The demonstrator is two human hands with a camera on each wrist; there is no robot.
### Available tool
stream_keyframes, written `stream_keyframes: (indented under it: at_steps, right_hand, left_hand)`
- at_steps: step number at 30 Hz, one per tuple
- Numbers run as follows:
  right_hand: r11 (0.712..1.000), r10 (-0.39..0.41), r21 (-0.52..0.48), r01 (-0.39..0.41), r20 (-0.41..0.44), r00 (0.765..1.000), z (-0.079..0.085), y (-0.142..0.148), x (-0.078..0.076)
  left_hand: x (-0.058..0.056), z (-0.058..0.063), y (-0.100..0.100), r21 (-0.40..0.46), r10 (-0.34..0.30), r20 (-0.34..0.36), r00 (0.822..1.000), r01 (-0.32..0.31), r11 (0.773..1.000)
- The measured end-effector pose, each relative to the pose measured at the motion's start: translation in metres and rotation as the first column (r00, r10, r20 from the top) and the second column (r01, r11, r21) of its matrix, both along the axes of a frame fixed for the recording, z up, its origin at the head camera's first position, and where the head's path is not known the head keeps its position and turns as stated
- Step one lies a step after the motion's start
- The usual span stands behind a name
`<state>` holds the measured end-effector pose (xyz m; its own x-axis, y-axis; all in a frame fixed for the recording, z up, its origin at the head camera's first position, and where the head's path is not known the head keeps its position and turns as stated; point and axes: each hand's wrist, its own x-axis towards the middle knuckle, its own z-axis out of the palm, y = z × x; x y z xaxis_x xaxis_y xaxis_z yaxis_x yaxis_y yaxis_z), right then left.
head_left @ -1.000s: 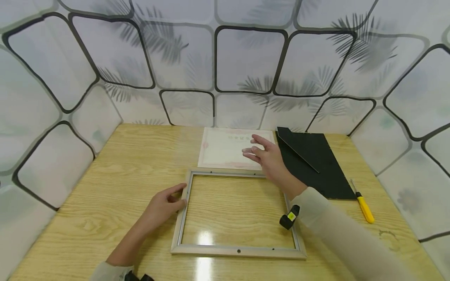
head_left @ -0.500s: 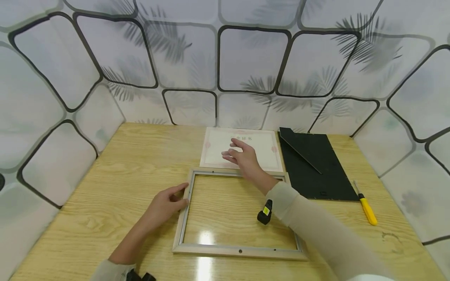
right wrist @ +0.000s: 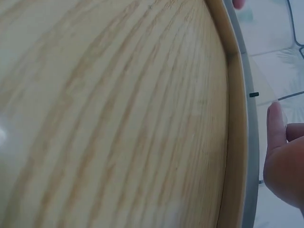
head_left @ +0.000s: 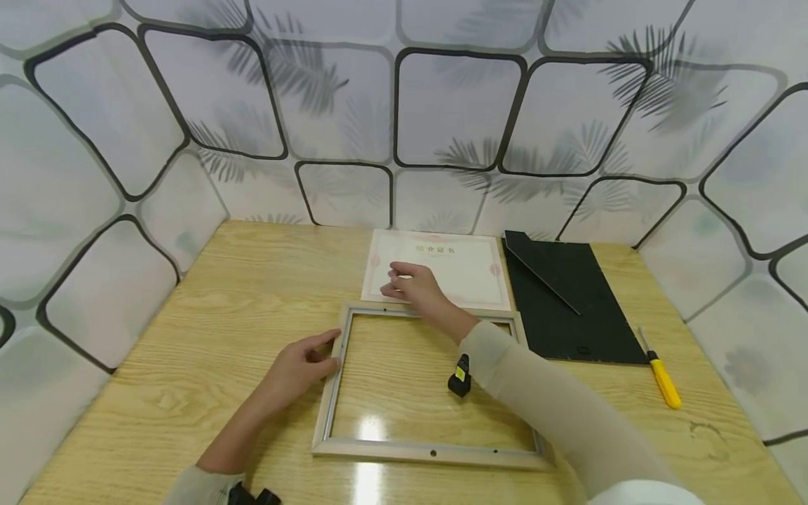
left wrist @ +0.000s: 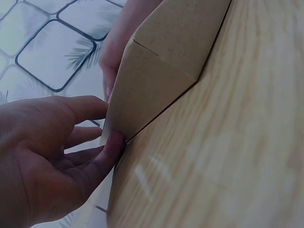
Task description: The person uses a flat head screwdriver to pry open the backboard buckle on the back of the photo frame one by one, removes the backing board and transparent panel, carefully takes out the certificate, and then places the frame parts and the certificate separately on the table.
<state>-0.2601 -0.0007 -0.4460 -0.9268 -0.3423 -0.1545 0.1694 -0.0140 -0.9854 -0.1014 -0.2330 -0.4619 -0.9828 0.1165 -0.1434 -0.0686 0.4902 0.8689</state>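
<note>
A light wooden picture frame (head_left: 429, 456) lies on the table with bare wood showing through its middle. At its left side, my left hand (head_left: 297, 368) rests index fingertip and thumb against the outer edge; the left wrist view shows the thumb (left wrist: 113, 146) low on the frame's side (left wrist: 156, 71). My right hand (head_left: 416, 289) is over the near left part of a white certificate (head_left: 467, 270), fingers loosely bent, nothing seen in them. In the right wrist view that hand (right wrist: 285, 161) is partly cut off, beyond the frame's inner wall (right wrist: 236, 142) and a small dark tab.
Right of the certificate lies a black backing board (head_left: 568, 301) with a stand leg across it. A screwdriver (head_left: 663, 379) with a yellow handle lies at the far right. Patterned walls (head_left: 454, 112) border the wooden table (head_left: 252, 280) at the back and sides.
My right hand has moved left across the certificate and slightly toward me, uncovering its printed heading. The left hand stays at the frame's left edge. The whole view has shifted slightly.
</note>
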Motion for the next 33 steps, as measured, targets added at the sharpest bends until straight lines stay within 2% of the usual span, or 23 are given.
stream_keyframes:
  at_steps: [4, 10, 14, 20, 27, 33]
  right_hand:
    - [0.999, 0.020, 0.025, -0.020, 0.002, 1.000, -0.005, -0.008, -0.005]
    - [0.999, 0.026, 0.027, -0.027, 0.023, 0.999, -0.002, -0.029, -0.010]
    - [0.995, 0.069, 0.072, -0.068, -0.015, 0.997, -0.004, -0.044, -0.014]
    - [0.979, 0.128, 0.165, -0.119, -0.041, 0.991, -0.006, -0.060, -0.018]
    - [0.970, 0.133, 0.211, -0.121, -0.042, 0.990, -0.007, -0.070, -0.021]
    - [0.962, 0.146, 0.243, -0.123, -0.078, 0.986, -0.012, -0.070, -0.023]
  left_hand:
    - [0.000, 0.002, 0.000, -0.006, 0.000, 0.003, 1.000, 0.000, 1.000]
    - [0.002, 0.004, 0.000, -0.002, -0.008, -0.004, 1.000, 0.008, 1.000]
    - [0.001, 0.003, -0.001, 0.000, 0.006, 0.005, 1.000, -0.006, 1.000]
    - [0.000, -0.001, -0.001, 0.038, -0.008, 0.021, 1.000, 0.007, 0.999]
    - [0.000, -0.001, -0.001, 0.040, -0.007, 0.023, 1.000, 0.006, 0.999]
    - [-0.001, -0.001, -0.001, 0.032, -0.006, 0.016, 1.000, 0.006, 0.999]
